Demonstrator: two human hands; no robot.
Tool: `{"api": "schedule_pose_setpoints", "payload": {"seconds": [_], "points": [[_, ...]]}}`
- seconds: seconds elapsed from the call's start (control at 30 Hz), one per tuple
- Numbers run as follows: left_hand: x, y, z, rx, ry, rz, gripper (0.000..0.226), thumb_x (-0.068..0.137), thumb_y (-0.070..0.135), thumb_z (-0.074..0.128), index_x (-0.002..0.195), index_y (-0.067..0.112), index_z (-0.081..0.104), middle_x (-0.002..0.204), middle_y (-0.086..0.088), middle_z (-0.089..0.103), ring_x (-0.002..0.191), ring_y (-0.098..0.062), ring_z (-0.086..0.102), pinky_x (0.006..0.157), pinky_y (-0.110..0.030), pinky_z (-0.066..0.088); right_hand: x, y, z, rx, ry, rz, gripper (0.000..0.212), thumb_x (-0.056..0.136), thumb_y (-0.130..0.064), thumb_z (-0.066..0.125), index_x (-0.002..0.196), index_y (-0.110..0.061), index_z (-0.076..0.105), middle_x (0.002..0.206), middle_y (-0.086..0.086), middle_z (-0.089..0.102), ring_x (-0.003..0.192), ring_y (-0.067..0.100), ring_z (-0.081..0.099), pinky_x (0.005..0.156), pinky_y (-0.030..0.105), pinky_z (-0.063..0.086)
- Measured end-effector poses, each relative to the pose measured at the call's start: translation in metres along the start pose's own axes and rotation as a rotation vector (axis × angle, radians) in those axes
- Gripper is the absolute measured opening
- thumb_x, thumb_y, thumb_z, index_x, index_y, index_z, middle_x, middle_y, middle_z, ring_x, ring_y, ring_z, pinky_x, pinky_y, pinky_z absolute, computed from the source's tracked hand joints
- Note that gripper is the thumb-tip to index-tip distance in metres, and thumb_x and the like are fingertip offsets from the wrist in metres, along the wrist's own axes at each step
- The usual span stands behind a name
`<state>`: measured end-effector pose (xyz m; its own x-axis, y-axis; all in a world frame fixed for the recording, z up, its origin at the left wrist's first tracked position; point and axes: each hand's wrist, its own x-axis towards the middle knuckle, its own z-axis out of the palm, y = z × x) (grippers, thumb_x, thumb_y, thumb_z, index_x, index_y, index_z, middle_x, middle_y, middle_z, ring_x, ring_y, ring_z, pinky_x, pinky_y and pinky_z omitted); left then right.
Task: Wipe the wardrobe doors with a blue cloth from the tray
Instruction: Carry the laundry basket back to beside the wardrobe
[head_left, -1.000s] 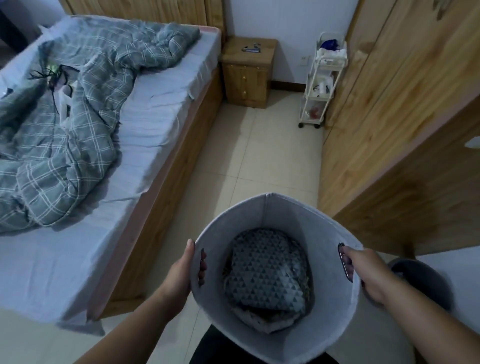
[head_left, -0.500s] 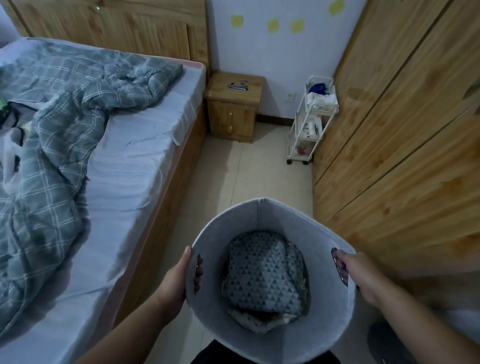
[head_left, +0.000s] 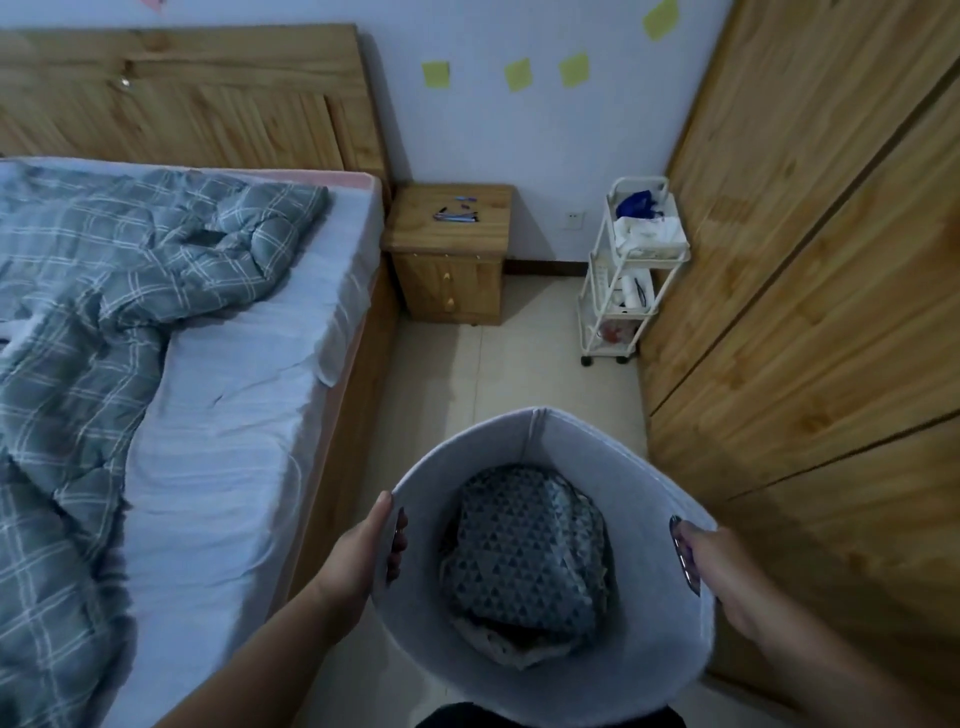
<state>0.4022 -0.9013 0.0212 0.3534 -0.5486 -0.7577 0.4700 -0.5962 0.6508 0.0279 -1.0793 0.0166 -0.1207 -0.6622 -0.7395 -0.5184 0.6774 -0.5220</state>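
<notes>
You are carrying the basket (head_left: 545, 441) closer; your left hand (head_left: 358, 561) and right hand (head_left: 722, 571) are each gripping a handle, neither free; the blue cloth (head_left: 635, 203) is lying in the top tray (head_left: 652, 253), beside the wardrobe doors (head_left: 805, 260).

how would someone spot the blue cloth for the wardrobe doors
Look to the far end of the wooden wardrobe, where a white three-tier trolley stands by the back wall. The blue cloth sits bunched at the back of its top tray. It is the only deep blue thing there, beside white bundled items.
</notes>
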Motion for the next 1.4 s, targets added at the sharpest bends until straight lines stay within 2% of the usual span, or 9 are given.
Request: {"api": "schedule_pose_setpoints", "payload": {"seconds": [0.2,0.37,0.67,0.8,0.9,1.03,1.17,1.27,1.4], "points": [[0.051,0.074,0.029,0.011,0.045,-0.016,0.054,0.093,0.065,0.06,0.097,0.013,0.076,0.078,-0.005,0.062,0.059,-0.016,0.051,0.058,-0.03,0.042,0.047,-0.089,-0.005,-0.039,-0.037,-0.026,0.05,0.099,-0.018,0.055,0.05,-0.017,0.048,0.048,0.005,0.04,0.043,0.016,0.035,0.057,0.032,0.029],[0.1,0.135,0.05,0.059,-0.016,0.037,0.057,0.069,0.071,0.074,0.088,0.017,0.076,0.073,-0.004,0.06,0.059,-0.018,0.049,0.058,-0.029,0.04,0.079,-0.157,-0.004,-0.048,-0.019,-0.031,0.047,0.1,-0.019,0.053,0.054,-0.017,0.044,0.048,0.005,0.035,0.042,0.017,0.031,0.06,0.036,0.026],[0.235,0.244,0.065,0.18,-0.105,-0.029,0.057,0.097,0.063,0.055,0.096,0.012,0.08,0.073,-0.003,0.064,0.056,-0.016,0.054,0.057,-0.029,0.045,0.136,-0.247,0.019,0.036,0.108,0.014,0.039,0.103,-0.019,0.052,0.064,-0.015,0.05,0.054,0.004,0.044,0.049,0.018,0.04,0.055,0.03,0.032],[0.285,0.314,0.093,0.328,-0.14,0.011,0.062,0.101,0.064,0.045,0.097,0.012,0.079,0.068,0.001,0.066,0.055,-0.015,0.054,0.057,-0.03,0.044,0.144,-0.284,0.006,0.172,0.193,0.105,0.035,0.106,-0.02,0.045,0.076,-0.008,0.059,0.075,0.015,0.058,0.068,0.025,0.053,0.064,0.033,0.035],[0.315,0.362,0.133,0.459,-0.186,0.095,0.063,0.104,0.063,0.04,0.098,0.013,0.077,0.064,0.004,0.065,0.056,-0.015,0.053,0.057,-0.031,0.044,0.15,-0.293,0.004,0.221,0.233,0.143,0.044,0.105,-0.021,0.046,0.062,-0.014,0.048,0.061,0.009,0.045,0.057,0.019,0.041,0.063,0.033,0.032],[0.34,0.395,0.197,0.605,-0.272,0.111,0.063,0.103,0.065,0.04,0.096,0.013,0.075,0.064,0.004,0.063,0.059,-0.015,0.052,0.059,-0.031,0.045,0.152,-0.284,0.008,0.35,0.352,0.184,0.038,0.102,-0.029,0.05,0.065,-0.019,0.05,0.063,0.003,0.05,0.058,0.018,0.048,0.059,0.027,0.033],[0.352,0.404,0.249,0.744,-0.389,0.085,0.056,0.105,0.059,0.039,0.093,0.013,0.07,0.076,-0.008,0.061,0.068,-0.023,0.055,0.067,-0.035,0.046,0.166,-0.265,0.002,0.425,0.446,0.224,0.037,0.101,-0.027,0.047,0.077,-0.004,0.063,0.076,0.017,0.065,0.07,0.03,0.063,0.063,0.037,0.043],[0.364,0.414,0.289,0.871,-0.432,0.059,0.061,0.107,0.058,0.035,0.105,0.009,0.071,0.096,-0.019,0.069,0.092,-0.033,0.065,0.084,-0.041,0.051,0.186,-0.257,-0.015,0.41,0.433,0.269,0.037,0.102,-0.023,0.044,0.087,0.001,0.068,0.085,0.024,0.069,0.08,0.035,0.066,0.065,0.036,0.043],[0.389,0.429,0.34,0.904,-0.374,0.076,0.056,0.107,0.056,0.036,0.108,0.013,0.072,0.105,-0.013,0.074,0.099,-0.029,0.069,0.081,-0.034,0.053,0.217,-0.263,-0.034,0.44,0.418,0.289,0.036,0.1,-0.024,0.05,0.071,-0.006,0.058,0.066,0.014,0.059,0.061,0.025,0.056,0.062,0.034,0.037]]}}
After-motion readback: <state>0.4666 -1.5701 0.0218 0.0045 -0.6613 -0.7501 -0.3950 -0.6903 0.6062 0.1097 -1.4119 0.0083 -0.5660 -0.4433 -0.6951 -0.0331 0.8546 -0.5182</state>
